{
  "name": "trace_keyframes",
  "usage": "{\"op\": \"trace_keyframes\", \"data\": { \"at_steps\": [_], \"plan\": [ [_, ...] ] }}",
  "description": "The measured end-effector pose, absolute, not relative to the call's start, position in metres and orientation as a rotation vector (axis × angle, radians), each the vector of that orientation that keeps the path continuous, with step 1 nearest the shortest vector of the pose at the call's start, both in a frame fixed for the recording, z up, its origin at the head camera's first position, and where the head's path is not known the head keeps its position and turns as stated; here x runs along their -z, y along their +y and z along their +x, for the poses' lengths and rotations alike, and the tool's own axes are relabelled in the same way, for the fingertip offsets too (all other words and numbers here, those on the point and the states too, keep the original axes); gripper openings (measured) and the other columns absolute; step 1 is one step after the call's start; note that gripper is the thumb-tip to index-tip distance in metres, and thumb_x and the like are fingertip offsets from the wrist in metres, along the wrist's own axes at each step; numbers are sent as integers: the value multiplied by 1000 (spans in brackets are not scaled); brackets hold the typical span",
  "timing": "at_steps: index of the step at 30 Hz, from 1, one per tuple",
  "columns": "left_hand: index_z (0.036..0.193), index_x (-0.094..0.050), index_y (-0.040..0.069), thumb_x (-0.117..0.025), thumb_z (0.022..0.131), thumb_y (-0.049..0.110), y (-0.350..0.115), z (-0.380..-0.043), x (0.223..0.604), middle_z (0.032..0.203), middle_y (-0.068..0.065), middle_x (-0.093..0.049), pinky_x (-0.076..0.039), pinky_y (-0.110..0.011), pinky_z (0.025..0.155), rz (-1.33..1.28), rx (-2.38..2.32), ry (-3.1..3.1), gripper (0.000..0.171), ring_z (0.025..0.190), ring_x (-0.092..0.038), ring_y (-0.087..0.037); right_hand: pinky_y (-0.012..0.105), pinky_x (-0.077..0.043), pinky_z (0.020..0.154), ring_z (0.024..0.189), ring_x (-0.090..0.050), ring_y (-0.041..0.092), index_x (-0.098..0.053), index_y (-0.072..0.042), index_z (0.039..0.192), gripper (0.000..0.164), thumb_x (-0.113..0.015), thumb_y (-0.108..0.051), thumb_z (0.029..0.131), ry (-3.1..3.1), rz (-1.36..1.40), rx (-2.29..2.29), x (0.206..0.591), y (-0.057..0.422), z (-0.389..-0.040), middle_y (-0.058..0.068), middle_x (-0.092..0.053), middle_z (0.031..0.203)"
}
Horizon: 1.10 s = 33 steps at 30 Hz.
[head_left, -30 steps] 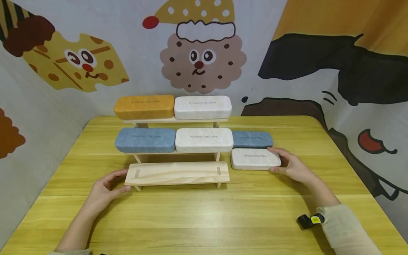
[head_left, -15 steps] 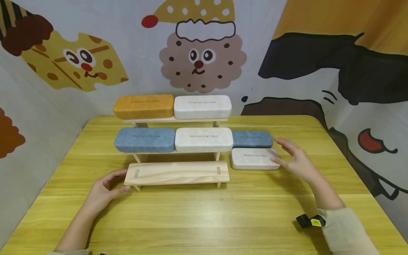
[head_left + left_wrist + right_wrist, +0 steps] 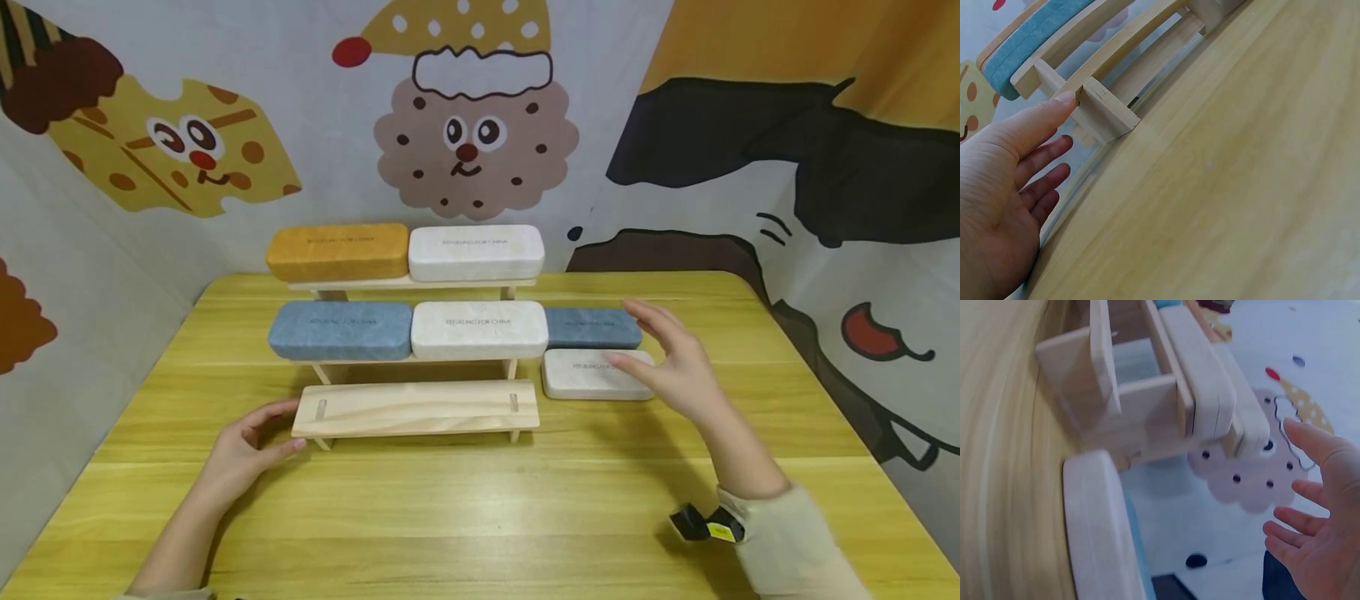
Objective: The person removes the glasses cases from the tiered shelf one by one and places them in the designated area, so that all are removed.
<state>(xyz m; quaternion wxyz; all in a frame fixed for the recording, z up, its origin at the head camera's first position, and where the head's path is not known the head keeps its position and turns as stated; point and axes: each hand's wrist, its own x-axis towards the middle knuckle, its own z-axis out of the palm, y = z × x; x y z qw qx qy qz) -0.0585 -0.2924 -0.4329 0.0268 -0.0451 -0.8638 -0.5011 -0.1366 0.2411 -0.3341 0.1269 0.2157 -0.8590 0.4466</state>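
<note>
A three-step wooden display stand stands mid-table, its lowest step bare. My left hand holds that step's left end, thumb at the front corner and a finger at the back one; in the left wrist view the thumb lies against the end and the other fingers hang below. My right hand, fingers spread and holding nothing, hovers over a white oblong case lying on the table. In the head view its thumb overlaps this case. Behind it lies a blue case, partly hidden by the stand's cases.
On the top step sit an orange case and a white case. The middle step carries a blue case and another white case. A cartoon-printed cloth hangs behind the wooden table.
My right hand has let go of the front white case, lifted, spread its fingers and moved left over it. The left hand stays where it was.
</note>
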Motion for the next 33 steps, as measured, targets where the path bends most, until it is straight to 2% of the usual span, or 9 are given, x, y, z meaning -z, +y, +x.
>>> {"op": "trace_keyframes", "data": {
  "at_steps": [6, 8, 17, 25, 33],
  "plan": [
    [130, -55, 0, -76, 84, 16, -292, -58, 432, 128, -14, -56, -36, -8, 90, -133, 1552, -2665, 53, 112, -46, 3, 45, -35, 105, 125, -43, 32, -51, -8, 138, 71, -83, -6, 75, -2498, 666, -1265, 323, 216, -134, 10, -48, 137],
    [129, -55, 0, -76, 84, 16, -292, -58, 433, 128, -14, -56, -36, -8, 90, -128, 1560, -2660, 53, 112, -47, 2, 51, -35, 104, 125, -44, 32, -51, -8, 138, 71, -83, -8, 75, -2497, 688, -1268, 322, 209, -136, 10, -48, 138],
    [130, -55, 0, -77, 84, 18, -293, -58, 433, 126, -6, -57, -36, -8, 89, -122, 1552, -2668, 53, 112, -47, 3, 56, -34, 101, 128, -39, 30, -48, -14, 141, 74, -83, -26, 77, -2564, 731, -1221, 318, 178, -140, 6, -42, 144],
    [130, -55, 0, -77, 84, 18, -292, -59, 432, 128, -16, -56, -35, -7, 90, -124, 1536, -2683, 54, 112, -46, 3, 56, -33, 102, 130, -39, 29, -45, -16, 143, 80, -83, -34, 76, -2624, 775, -1173, 317, 155, -146, 5, -38, 146],
    [130, -55, 1, -77, 83, 17, -290, -58, 430, 128, -16, -55, -36, -7, 89, -113, 1549, -2680, 54, 111, -47, 3, 59, -32, 102, 130, -38, 31, -44, -17, 144, 82, -81, -41, 75, -2647, 808, -1123, 324, 139, -157, 7, -38, 147]
  ]
}}
